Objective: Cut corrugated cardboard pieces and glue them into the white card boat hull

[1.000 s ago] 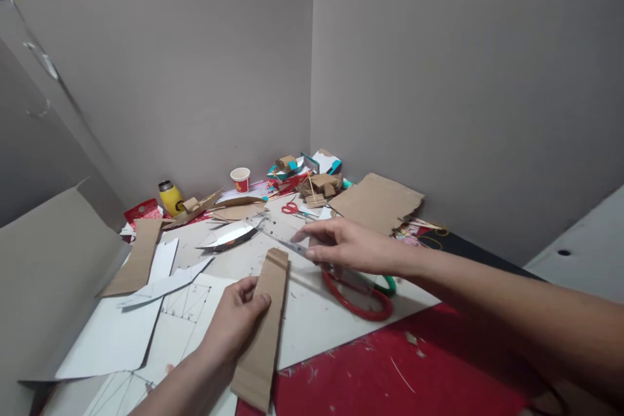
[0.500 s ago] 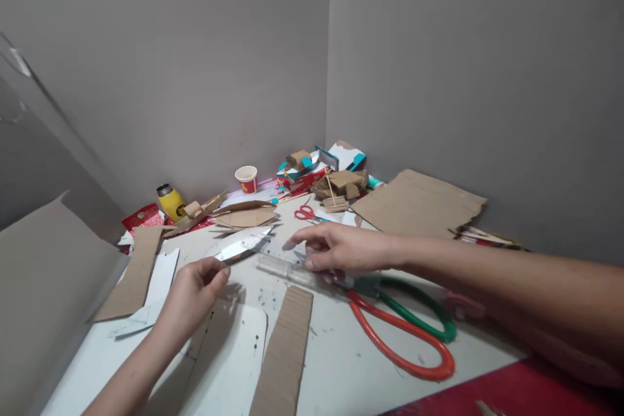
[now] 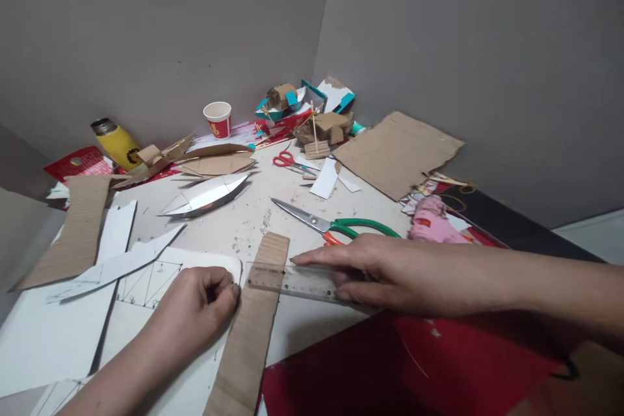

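Observation:
My right hand [image 3: 375, 273] grips a clear plastic ruler [image 3: 307, 282] between thumb and fingers. The ruler's far end lies across a long brown cardboard strip [image 3: 251, 331]. My left hand [image 3: 207, 302] is closed, thumb pressed to the curled fingers, just left of the strip; whatever is inside the fingers, if anything, is hidden. Under that hand and forearm lies a white sheet [image 3: 141, 318] with ruled pencil lines. Scissors [image 3: 312, 220] with one green and one orange handle lie beyond my right hand, which partly covers the orange handle.
A white boat-shaped paper piece [image 3: 209, 196] lies beyond the left hand. Farther back stand a yellow bottle [image 3: 117, 146], a paper cup [image 3: 218, 122] and cardboard models [image 3: 324, 130]. Small red scissors [image 3: 283, 159], a cardboard sheet [image 3: 397, 153], a pink object [image 3: 431, 221] and a red sheet [image 3: 361, 364] lie around.
My right hand has brought the ruler nearer, from over the large scissors onto the cardboard strip. The left hand stays closed, now beside the strip. The camera's view has shifted.

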Available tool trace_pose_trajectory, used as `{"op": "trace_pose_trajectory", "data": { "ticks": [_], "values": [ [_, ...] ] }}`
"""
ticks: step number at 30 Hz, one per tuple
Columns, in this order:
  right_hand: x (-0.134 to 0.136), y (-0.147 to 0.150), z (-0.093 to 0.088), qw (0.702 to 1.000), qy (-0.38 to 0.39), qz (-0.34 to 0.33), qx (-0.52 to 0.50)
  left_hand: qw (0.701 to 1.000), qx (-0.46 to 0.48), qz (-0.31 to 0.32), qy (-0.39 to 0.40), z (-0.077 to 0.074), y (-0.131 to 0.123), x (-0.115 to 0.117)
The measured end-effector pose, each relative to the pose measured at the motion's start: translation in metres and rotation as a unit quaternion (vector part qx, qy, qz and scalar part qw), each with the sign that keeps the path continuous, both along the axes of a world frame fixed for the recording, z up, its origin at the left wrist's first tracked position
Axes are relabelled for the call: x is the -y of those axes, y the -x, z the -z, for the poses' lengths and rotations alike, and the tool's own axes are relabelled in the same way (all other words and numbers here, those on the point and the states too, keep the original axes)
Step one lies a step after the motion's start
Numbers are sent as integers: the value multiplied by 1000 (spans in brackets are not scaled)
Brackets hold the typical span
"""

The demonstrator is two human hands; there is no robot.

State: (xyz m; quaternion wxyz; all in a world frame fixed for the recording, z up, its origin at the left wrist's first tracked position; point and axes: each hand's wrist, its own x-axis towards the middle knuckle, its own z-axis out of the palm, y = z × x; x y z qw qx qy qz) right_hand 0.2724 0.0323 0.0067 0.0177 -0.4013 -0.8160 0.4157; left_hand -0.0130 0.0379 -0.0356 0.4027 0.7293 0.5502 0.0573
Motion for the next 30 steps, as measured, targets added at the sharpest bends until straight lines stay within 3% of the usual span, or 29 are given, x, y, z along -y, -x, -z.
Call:
{"op": "trace_pose_trajectory", "data": {
  "ticks": [10, 18, 25, 27, 30],
  "values": [
    [-3, 5, 13, 1000, 21, 6, -10, 999, 40, -22, 7, -1, -2, 3],
    [1, 11, 16, 999, -18, -2, 46, 1000, 20, 6, -2, 1, -1, 2],
    [6, 11, 19, 997, -62, -8, 36, 999, 38, -16, 8, -8, -2, -1],
    [8, 11, 21, 997, -72, -11, 24, 997, 39, -52, -46, -11, 1, -4],
    [10, 11, 18, 997, -77, -16, 14, 967, -25, -109, -228, -12, 13, -14]
  ]
}}
